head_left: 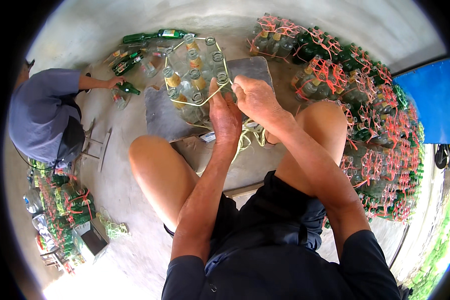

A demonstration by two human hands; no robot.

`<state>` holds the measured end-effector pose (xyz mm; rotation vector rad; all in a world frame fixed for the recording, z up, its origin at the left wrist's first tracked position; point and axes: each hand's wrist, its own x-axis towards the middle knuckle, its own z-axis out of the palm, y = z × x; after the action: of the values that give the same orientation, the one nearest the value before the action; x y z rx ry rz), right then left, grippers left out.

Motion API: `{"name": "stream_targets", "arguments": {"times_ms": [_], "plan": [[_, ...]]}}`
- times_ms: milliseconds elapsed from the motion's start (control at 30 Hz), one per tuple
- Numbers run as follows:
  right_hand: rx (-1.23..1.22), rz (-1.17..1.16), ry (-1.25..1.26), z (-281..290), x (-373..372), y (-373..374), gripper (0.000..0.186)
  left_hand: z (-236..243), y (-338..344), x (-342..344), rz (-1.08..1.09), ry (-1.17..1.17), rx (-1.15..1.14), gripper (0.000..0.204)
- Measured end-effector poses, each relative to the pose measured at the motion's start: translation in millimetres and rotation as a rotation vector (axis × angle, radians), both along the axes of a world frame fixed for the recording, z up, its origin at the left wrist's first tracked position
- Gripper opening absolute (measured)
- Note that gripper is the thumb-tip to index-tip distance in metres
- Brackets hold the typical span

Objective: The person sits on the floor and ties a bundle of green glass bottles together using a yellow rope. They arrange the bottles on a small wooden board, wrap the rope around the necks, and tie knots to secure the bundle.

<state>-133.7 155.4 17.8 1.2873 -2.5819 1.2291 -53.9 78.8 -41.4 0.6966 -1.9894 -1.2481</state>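
while cord point(199, 104) rings bottles point(196, 81), fingers point(217, 101) touch its right side.

Gray board point(161, 120) beneath left hand point(225, 120), clear bottles point(196, 64) standing on it. Floor point(117, 175): tied bottles point(367, 137) past right hand point(257, 99), loose bottles point(127, 65) leftward.

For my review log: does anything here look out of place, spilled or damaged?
Mildly untidy: green bottles lie on their sides by the wall, while tied bundles at right stand upright, and pale string lies tangled on the floor at left. No spill or breakage shows.
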Motion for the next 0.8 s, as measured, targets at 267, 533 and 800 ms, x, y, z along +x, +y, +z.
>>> {"name": "stream_targets", "arguments": {"times_ms": [267,533,800], "plan": [[-0.034,0.010,-0.044,-0.7,11.6,10.9,0.014,10.1,11.6,25.8,-0.098,-0.138,0.023,0.060],[-0.051,0.010,-0.068,-4.0,36.4,32.1,0.011,28.3,9.2,45.3,-0.078,0.013,0.092,0.024],[-0.079,0.013,-0.237,-26.3,75.9,50.7,0.009,31.5,0.5,33.5,-0.257,0.232,0.843,0.025]]}}
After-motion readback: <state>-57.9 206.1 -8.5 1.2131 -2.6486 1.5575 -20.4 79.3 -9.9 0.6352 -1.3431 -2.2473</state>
